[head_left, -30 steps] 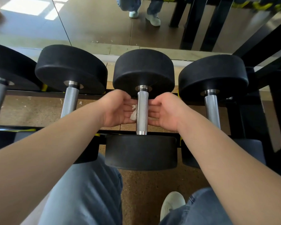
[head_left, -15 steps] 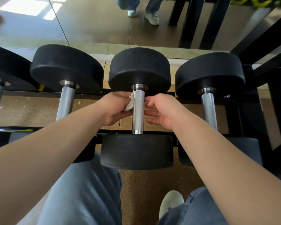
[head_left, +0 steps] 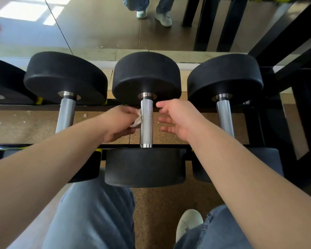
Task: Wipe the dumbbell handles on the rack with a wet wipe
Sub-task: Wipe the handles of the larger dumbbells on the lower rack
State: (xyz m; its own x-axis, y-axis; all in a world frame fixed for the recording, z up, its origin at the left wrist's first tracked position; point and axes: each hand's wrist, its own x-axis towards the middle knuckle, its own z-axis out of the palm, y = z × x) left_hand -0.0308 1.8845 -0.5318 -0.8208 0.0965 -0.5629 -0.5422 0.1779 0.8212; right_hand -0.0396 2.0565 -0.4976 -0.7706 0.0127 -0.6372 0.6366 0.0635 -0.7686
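Black dumbbells with knurled steel handles lie side by side on a low black rack (head_left: 115,146). The middle dumbbell's handle (head_left: 146,130) runs away from me between two round heads. My left hand (head_left: 119,123) holds a crumpled white wet wipe (head_left: 137,119) against the handle's left side, near its far end. My right hand (head_left: 176,119) hovers just right of the handle with fingers spread and straight, a small gap between fingertips and steel.
A left dumbbell handle (head_left: 65,114) and a right dumbbell handle (head_left: 224,117) flank the middle one. A wall mirror (head_left: 97,24) stands behind the rack. My knees in jeans and a white shoe (head_left: 188,223) are on the cork-like floor below.
My right hand has come off the handle and opened, moving slightly right. My left hand with the wipe has slid toward the handle's far end.
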